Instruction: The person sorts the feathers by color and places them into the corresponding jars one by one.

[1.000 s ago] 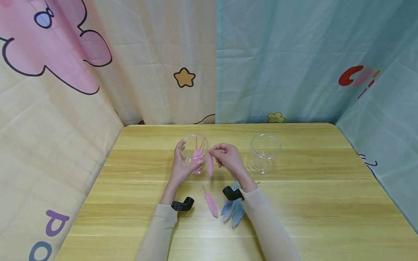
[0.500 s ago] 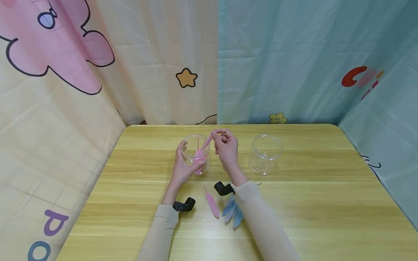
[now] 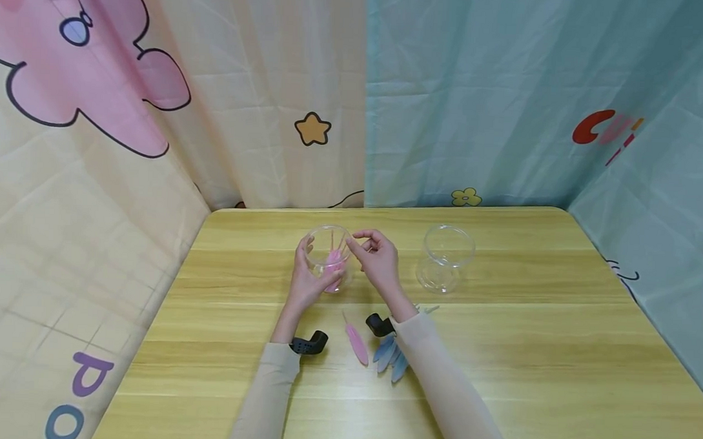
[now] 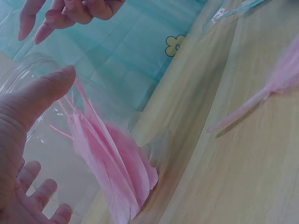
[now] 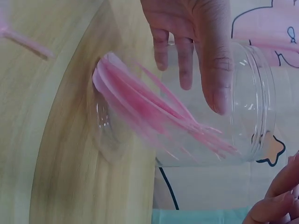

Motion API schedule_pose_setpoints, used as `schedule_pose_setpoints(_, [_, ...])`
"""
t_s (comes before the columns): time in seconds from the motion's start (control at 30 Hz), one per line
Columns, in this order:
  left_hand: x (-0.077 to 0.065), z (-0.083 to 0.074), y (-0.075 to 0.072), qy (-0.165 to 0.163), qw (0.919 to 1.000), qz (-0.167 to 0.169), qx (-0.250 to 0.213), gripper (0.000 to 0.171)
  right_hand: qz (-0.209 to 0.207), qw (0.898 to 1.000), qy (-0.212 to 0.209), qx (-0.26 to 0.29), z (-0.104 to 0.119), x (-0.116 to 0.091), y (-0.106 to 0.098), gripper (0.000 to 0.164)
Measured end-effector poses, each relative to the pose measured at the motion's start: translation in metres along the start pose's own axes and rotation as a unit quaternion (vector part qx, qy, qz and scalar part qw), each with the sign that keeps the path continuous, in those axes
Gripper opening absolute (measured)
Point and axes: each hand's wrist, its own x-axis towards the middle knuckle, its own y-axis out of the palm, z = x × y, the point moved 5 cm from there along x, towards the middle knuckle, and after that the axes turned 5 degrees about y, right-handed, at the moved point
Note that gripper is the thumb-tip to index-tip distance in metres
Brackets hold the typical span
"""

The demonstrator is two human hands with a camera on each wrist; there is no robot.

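Note:
My left hand [image 3: 307, 281] grips a clear plastic jar [image 3: 321, 244] around its side, thumb on the near wall and fingers on the far side. Inside it several pink feathers [image 4: 110, 158] lean together, quills up toward the mouth. Just right of the rim is my right hand [image 3: 380, 262]; both wrist views show its fingers apart with nothing between them. One loose pink feather [image 3: 356, 344] lies on the table between the forearms. Under the right wrist are several blue-grey feathers [image 3: 389, 356], partly hidden by the sleeve.
A second clear jar [image 3: 439, 274] stands upright to the right of the right hand, with no feathers seen in it. The wooden table [image 3: 556, 356] reaches back to printed curtains [image 3: 466, 107], which also hang along both sides.
My right hand carried a pink feather up over the jar's mouth and let it go inside. Its fingers have since lowered beside the rim. The left hand kept its grip on the jar.

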Motion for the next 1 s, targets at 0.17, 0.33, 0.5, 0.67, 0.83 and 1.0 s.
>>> schedule_pose_setpoints(0.17, [0.001, 0.000, 0.000, 0.003, 1.0000, 0.003, -0.003, 0.107, 0.014, 0.998, 0.014, -0.057, -0.004, -0.008, -0.010, 0.023])
schedule_pose_setpoints(0.33, [0.001, -0.007, -0.002, 0.007, 0.9999, 0.007, -0.004, 0.106, 0.088, 0.970, 0.025, -0.227, -0.006, -0.019, -0.012, 0.026])
schedule_pose_setpoints(0.5, [-0.006, -0.035, -0.007, 0.013, 0.9998, 0.009, -0.008, 0.101, 0.203, 0.899, 0.074, -0.380, -0.017, -0.033, -0.007, 0.031])
schedule_pose_setpoints(0.67, [-0.008, -0.044, -0.008, 0.008, 0.9999, 0.009, -0.011, 0.099, 0.277, 0.846, 0.123, -0.439, -0.032, -0.045, -0.001, 0.037])
schedule_pose_setpoints(0.83, [-0.009, -0.045, -0.007, 0.000, 0.9999, 0.011, -0.013, 0.098, 0.286, 0.842, 0.113, -0.442, -0.041, -0.054, 0.006, 0.038])
schedule_pose_setpoints(1.0, [-0.004, -0.020, -0.004, 0.005, 1.0000, 0.005, -0.005, 0.103, 0.268, 0.831, 0.108, -0.474, -0.043, -0.064, 0.011, 0.047])
